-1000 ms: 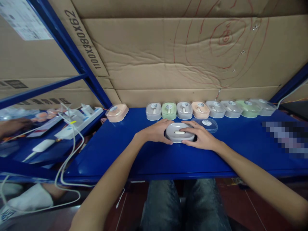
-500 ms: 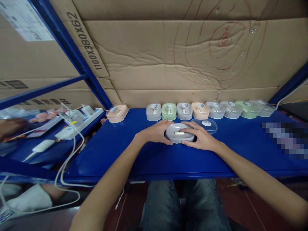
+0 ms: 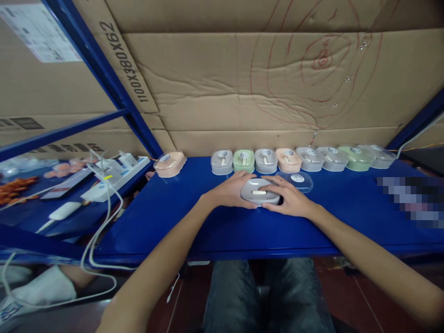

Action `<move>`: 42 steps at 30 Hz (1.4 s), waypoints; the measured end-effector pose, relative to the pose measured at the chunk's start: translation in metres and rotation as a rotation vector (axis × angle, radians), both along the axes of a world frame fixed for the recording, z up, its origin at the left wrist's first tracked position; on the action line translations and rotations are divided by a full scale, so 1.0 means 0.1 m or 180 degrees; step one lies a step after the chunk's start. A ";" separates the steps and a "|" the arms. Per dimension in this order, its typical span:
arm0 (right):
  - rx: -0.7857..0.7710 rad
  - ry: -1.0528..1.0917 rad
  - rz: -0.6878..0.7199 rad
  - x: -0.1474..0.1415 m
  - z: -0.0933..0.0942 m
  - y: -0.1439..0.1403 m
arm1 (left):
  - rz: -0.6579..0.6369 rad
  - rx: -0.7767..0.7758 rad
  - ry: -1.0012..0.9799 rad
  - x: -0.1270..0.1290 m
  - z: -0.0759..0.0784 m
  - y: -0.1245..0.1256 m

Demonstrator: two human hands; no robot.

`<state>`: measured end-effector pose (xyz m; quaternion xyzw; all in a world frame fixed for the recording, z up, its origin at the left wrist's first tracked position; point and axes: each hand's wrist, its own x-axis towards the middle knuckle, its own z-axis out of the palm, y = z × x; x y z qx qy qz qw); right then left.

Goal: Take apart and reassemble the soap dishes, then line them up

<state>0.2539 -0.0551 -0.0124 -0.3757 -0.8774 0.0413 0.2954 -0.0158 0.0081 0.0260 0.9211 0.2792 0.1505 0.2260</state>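
Observation:
A grey oval box (image 3: 255, 198) with a small white bar in the middle of its top sits on the blue table between my hands. My left hand (image 3: 233, 190) wraps round its left side, fingers at the back edge and thumb at the front. On the right side my right hand (image 3: 288, 196) grips it the same way, with a finger reaching over the top beside the white bar. Just behind my right hand lies a clear plastic lid (image 3: 302, 181) with a round white label, flat on the table.
Several lidded boxes in grey, green and peach, such as a green box (image 3: 243, 161), line the back edge. A peach box (image 3: 169, 164) stands apart at the left. White cables (image 3: 104, 203) and a power strip (image 3: 130, 169) lie left of the blue post (image 3: 135, 125).
My left hand has closed in further along the front and back of the grey box. The co-worker's hand at the far left has gone out of view, uncovering orange pieces there.

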 end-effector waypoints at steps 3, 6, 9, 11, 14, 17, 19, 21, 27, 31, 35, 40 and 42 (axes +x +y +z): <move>0.0034 -0.0006 0.0035 0.00 0.00 0.00 | 0.0003 0.0007 -0.0085 0.03 -0.08 0.03; 0.0039 0.0025 0.0029 -0.01 -0.01 0.00 | -0.0076 0.0023 -0.0135 0.04 -0.12 0.05; 0.0045 0.0034 0.0012 -0.01 -0.01 0.00 | -0.0067 0.0005 -0.0177 0.05 -0.14 0.06; 0.0065 0.0021 0.0022 -0.01 -0.02 0.00 | -0.0035 -0.0015 -0.0216 0.06 -0.15 0.06; 0.0071 0.0021 0.0024 -0.01 -0.02 0.00 | 0.0007 -0.0013 -0.0249 0.06 -0.17 0.07; 0.0057 0.0037 0.0003 -0.01 -0.01 0.00 | 0.0004 -0.0006 -0.0267 0.07 -0.18 0.07; 0.0032 0.0037 0.0006 -0.01 -0.01 0.00 | -0.0017 -0.0015 -0.0292 0.06 -0.18 0.08; 0.0011 0.0034 0.0005 0.00 -0.01 0.01 | -0.0020 -0.0026 -0.0296 0.06 -0.17 0.07; 0.0008 -0.0042 -0.0001 -0.02 -0.01 -0.02 | 0.0022 -0.0039 -0.0240 0.07 -0.15 0.06; 0.0188 0.0088 -0.0153 0.03 0.05 -0.03 | 0.0040 -0.0080 -0.0200 0.07 -0.12 0.04; 0.0476 0.0207 -0.0725 0.25 0.13 0.03 | 0.0065 -0.0120 -0.0102 0.05 -0.07 0.02; 0.0397 -0.0382 -0.1366 0.53 0.13 0.16 | 0.0110 -0.0131 0.0025 0.02 -0.04 0.02; 0.0376 -0.0679 -0.1501 0.55 0.10 0.18 | 0.0121 -0.0134 0.0019 0.01 -0.04 0.02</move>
